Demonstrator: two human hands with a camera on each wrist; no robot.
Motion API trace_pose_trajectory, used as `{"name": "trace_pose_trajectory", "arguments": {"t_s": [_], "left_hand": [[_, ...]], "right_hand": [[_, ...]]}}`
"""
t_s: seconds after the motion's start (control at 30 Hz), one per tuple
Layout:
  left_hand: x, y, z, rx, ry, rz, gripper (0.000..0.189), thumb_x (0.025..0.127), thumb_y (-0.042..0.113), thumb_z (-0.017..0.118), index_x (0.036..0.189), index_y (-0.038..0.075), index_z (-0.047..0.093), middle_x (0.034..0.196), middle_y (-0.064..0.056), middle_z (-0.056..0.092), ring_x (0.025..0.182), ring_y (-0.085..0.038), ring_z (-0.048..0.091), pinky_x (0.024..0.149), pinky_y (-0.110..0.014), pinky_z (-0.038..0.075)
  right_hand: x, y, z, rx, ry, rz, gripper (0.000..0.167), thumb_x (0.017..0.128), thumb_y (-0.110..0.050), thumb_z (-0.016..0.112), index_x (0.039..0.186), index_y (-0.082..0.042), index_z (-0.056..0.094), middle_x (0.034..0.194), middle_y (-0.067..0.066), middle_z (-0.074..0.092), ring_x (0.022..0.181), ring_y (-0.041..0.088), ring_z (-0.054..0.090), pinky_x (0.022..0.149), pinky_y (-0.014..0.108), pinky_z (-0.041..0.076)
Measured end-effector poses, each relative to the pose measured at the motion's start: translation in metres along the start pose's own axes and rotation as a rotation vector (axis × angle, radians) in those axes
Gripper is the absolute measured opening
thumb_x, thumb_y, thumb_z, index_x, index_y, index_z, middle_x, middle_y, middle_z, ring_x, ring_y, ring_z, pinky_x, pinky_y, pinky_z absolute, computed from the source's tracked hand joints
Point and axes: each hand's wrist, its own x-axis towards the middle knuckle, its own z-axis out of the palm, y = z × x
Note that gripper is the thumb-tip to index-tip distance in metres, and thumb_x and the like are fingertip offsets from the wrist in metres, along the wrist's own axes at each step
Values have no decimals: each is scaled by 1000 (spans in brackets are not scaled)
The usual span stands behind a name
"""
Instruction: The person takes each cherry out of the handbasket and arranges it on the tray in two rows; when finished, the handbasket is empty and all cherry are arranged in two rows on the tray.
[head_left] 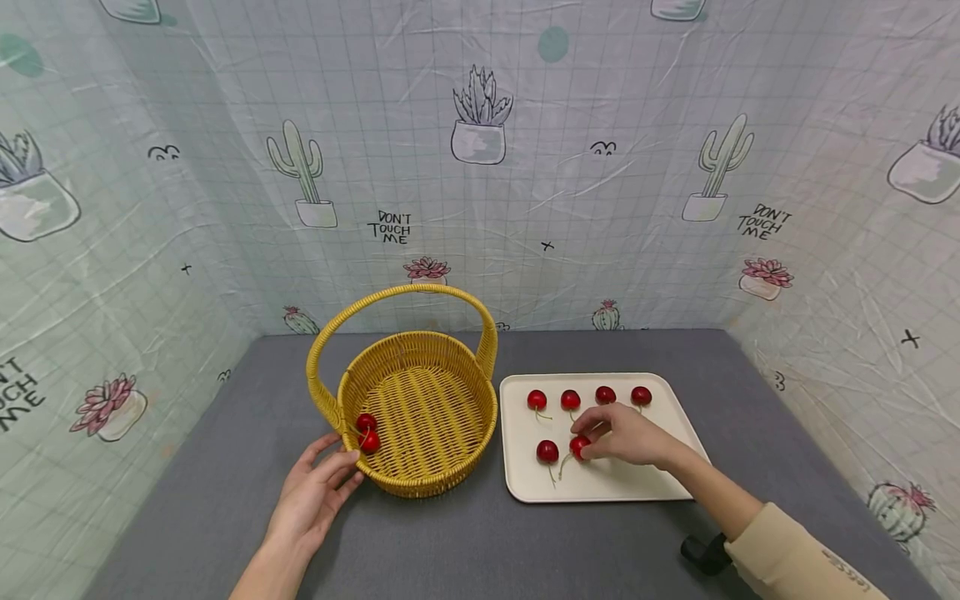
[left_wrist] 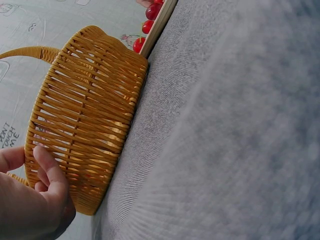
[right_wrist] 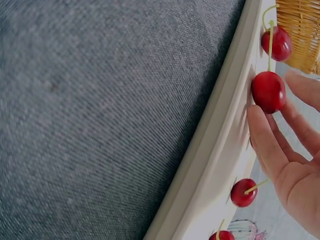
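A yellow woven basket (head_left: 420, 483) with a tall hoop handle stands on the left of the table. My left hand (head_left: 313, 492) grips its near left rim, thumb and fingers on either side of the wall in the left wrist view. Two red cherries (head_left: 368, 440) lie inside against that rim. To the right, a cream tray (head_left: 622, 487) bears several stemmed cherries. My right hand (head_left: 628, 433) reaches over it, thumb and fingertips around a front-row cherry (right_wrist: 268, 92). Another cherry (head_left: 547, 452) lies just left of that one, and a back row includes a cherry (head_left: 536, 400).
A grey cloth (head_left: 450, 550) covers the table. Behind and at both sides hangs a curtain (head_left: 555, 200) printed with cacti. Below my right forearm lies a black object (head_left: 705, 554), partly hidden by the sleeve. The basket and the tray stand close together.
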Motion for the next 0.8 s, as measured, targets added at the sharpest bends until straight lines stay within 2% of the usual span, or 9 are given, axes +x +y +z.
{"name": "trace_pose_trajectory", "arguments": {"t_s": [0.2, 0.37, 0.57, 0.8], "left_hand": [[0, 0, 0, 0, -1, -1, 64, 101, 5, 65, 152, 13, 28, 137, -9, 49, 96, -10, 64, 84, -28, 56], [0, 0, 0, 3, 1, -2, 65, 100, 5, 65, 153, 12, 27, 139, -9, 49, 97, -10, 64, 85, -28, 56], [0, 1, 0, 5, 3, -2, 65, 100, 5, 65, 152, 13, 27, 137, -8, 51, 95, -10, 64, 85, -28, 56], [-1, 0, 0, 8, 2, 2, 63, 101, 5, 65, 151, 13, 28, 134, -7, 53, 94, -10, 64, 84, -28, 56]], "right_hand": [[1, -1, 3, -43, 7, -8, 23, 83, -8, 85, 103, -5, 75, 97, 2, 70, 89, 23, 61, 75, 31, 51], [0, -1, 2, -56, -5, -30, 23, 84, -4, 83, 105, -3, 75, 99, 2, 72, 92, 24, 63, 78, 31, 52], [-2, -2, 0, -22, -19, -42, 25, 83, 3, 80, 107, -1, 75, 101, 5, 72, 94, 26, 65, 78, 32, 54], [-4, -2, -6, -37, -20, -35, 28, 84, -2, 82, 110, 0, 72, 105, 6, 71, 98, 29, 67, 82, 33, 56]]}}
